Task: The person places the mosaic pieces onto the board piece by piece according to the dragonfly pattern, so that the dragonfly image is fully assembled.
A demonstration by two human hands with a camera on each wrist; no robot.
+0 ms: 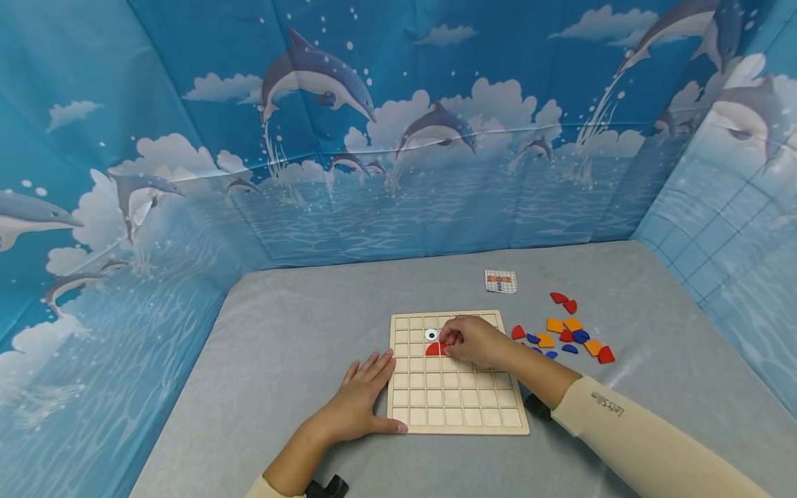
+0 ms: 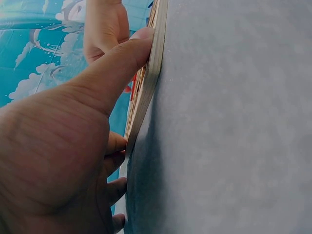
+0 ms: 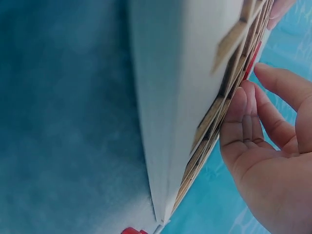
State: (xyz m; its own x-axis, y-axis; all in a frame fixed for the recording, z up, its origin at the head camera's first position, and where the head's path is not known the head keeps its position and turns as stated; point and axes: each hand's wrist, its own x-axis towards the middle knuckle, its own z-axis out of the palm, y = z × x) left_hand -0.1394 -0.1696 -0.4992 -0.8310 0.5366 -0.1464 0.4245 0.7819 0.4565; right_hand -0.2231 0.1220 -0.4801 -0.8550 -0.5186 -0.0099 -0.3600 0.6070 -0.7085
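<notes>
A wooden grid board (image 1: 451,400) lies flat on the grey table. In its upper rows sit a white eye tile (image 1: 431,335) with a black pupil and, just below, a red quarter-circle piece (image 1: 432,350). My right hand (image 1: 478,342) reaches over the board from the right, its thumb and fingertips pinching another red quarter-circle piece against the first; the fingers partly cover it. In the right wrist view, a strip of red (image 3: 252,61) shows by the thumb tip. My left hand (image 1: 358,403) spreads along the board's left edge, thumb touching its near corner.
Right of the board lie scattered red pieces (image 1: 606,355), orange squares (image 1: 555,325) and blue half-circle pieces (image 1: 569,348). A small printed pattern card (image 1: 501,281) lies behind the board. A dolphin-printed curtain (image 1: 398,200) borders the table's back and sides.
</notes>
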